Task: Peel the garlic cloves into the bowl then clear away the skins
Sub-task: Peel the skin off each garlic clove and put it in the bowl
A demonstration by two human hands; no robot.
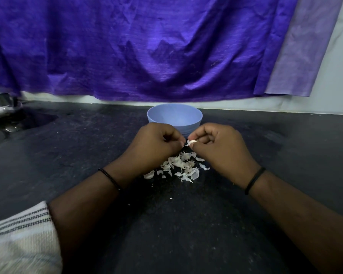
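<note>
At the near left corner of the dark bench a white cloth with black woven stripes covers the person's left upper forearm. Both forearms reach forward over the middle of the bench. The left wrist carries a black beaded band; the right wrist carries a plain black band.

Between the two wrists, on the bench surface, lies a loose pile of white garlic skins, with a few small flecks scattered nearer the front edge.

Just above the far side of that pile the two hands meet. The left hand has its fingers curled inward, its fingertips closed against the thumb at the point of contact; what it pinches is too small to tell apart from the clove. The right hand has its fingers curled, pinching a garlic clove between thumb and forefinger, with a scrap of white skin showing at the tip. The clove is held off the bench, in front of the bowl.

Directly behind the hands, near the back edge of the bench at centre, stands a light blue bowl, upright; its contents are not visible.

At the far left edge a shiny steel vessel stands on the bench. Behind the back edge hangs a purple cloth against a pale wall.
</note>
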